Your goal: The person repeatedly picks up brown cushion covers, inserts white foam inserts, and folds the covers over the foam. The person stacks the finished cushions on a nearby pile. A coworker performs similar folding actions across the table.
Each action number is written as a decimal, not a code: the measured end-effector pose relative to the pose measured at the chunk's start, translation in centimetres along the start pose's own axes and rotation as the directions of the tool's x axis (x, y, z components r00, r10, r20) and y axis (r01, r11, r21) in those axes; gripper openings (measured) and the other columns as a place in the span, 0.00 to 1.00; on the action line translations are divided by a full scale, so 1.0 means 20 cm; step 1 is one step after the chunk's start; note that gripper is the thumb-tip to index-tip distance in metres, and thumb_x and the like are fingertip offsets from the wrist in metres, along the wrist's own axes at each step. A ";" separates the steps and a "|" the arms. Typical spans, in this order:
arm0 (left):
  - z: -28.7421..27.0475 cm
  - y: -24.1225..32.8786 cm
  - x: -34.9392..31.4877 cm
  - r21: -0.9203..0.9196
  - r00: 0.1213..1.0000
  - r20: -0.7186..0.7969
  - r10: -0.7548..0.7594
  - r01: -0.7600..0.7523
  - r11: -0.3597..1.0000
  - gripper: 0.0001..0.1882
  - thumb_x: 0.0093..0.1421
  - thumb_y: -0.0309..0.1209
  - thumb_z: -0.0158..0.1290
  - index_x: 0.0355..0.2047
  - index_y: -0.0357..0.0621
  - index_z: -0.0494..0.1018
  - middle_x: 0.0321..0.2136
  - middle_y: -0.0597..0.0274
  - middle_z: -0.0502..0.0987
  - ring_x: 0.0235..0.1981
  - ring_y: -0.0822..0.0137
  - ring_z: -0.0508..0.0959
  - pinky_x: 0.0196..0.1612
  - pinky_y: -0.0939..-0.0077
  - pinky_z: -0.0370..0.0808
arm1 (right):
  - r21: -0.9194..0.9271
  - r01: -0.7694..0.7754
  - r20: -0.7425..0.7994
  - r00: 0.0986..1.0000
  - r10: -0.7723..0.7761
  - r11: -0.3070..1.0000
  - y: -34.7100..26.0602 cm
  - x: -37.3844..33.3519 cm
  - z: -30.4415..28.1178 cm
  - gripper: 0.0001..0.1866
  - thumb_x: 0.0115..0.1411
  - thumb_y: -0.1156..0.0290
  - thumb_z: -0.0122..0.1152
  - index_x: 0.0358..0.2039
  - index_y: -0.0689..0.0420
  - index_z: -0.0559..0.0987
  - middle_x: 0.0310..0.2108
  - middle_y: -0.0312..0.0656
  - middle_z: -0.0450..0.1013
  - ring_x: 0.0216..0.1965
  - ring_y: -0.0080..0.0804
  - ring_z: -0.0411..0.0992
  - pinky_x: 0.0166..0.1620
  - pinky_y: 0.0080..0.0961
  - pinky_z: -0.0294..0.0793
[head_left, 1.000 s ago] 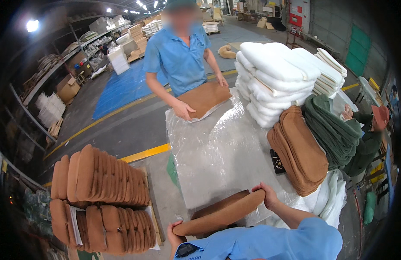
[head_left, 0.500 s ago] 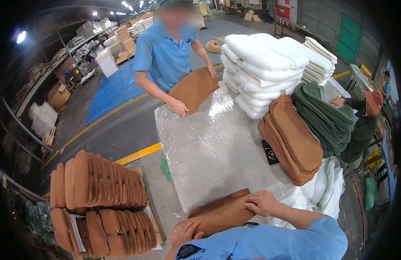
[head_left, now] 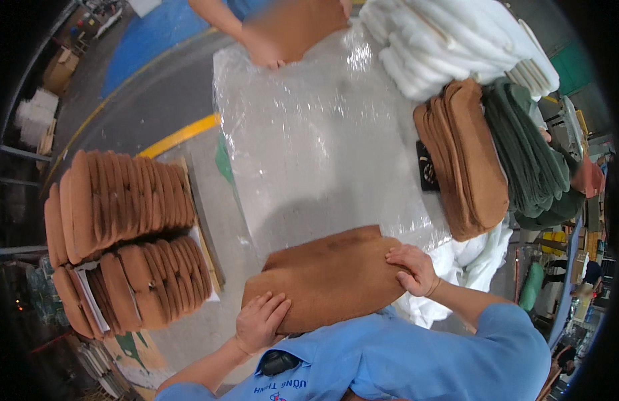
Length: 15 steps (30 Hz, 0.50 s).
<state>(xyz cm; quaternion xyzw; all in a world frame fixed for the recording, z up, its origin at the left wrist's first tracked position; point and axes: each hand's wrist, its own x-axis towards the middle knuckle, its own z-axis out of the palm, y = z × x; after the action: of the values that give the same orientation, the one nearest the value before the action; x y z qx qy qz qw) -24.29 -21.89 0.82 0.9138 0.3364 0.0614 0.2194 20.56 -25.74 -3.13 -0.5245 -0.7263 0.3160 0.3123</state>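
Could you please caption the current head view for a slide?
Left hand and right hand on brown fabric at the near edge of a plastic-covered table.

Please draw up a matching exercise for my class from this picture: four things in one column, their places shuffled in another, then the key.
1. Left hand
2. Right hand
3. Clear plastic sheet
4. Dark green stack

A. Spread out, shiny
B. On the brown piece's right end
C. Beside a brown stack
D. On the brown piece's left end

Pairs: 1-D, 2-B, 3-A, 4-C
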 end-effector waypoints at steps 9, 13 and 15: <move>0.06 0.07 0.01 -0.010 0.965 0.245 -0.095 0.100 0.995 0.29 0.63 0.42 0.51 0.63 0.43 0.72 0.65 0.47 0.71 0.64 0.42 0.72 0.68 0.48 0.66 | -0.008 -0.321 0.459 0.841 0.288 0.947 0.01 0.01 -0.05 0.30 0.59 0.56 0.61 0.61 0.55 0.78 0.65 0.44 0.72 0.71 0.52 0.62 0.73 0.59 0.49; 0.12 0.08 0.01 -0.029 0.939 0.330 -0.097 0.112 0.993 0.31 0.66 0.39 0.48 0.67 0.40 0.66 0.68 0.41 0.65 0.68 0.38 0.66 0.71 0.46 0.60 | -0.034 -0.291 0.534 0.803 0.263 0.956 0.04 0.02 -0.01 0.33 0.61 0.54 0.60 0.65 0.54 0.75 0.69 0.42 0.68 0.73 0.50 0.58 0.73 0.62 0.45; 0.13 0.08 0.03 -0.053 0.923 0.376 -0.082 0.109 0.993 0.33 0.66 0.39 0.48 0.69 0.37 0.63 0.70 0.37 0.62 0.70 0.36 0.63 0.73 0.45 0.58 | -0.071 -0.283 0.562 0.781 0.273 0.956 0.08 0.05 0.01 0.33 0.62 0.54 0.59 0.66 0.53 0.75 0.70 0.42 0.68 0.74 0.51 0.57 0.73 0.62 0.45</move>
<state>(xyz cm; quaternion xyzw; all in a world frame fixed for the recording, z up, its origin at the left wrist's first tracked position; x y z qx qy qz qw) -22.25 -23.63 -0.78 0.8826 0.3302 -0.1119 0.3153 21.06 -24.47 -4.33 -0.5055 -0.6979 0.5059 0.0371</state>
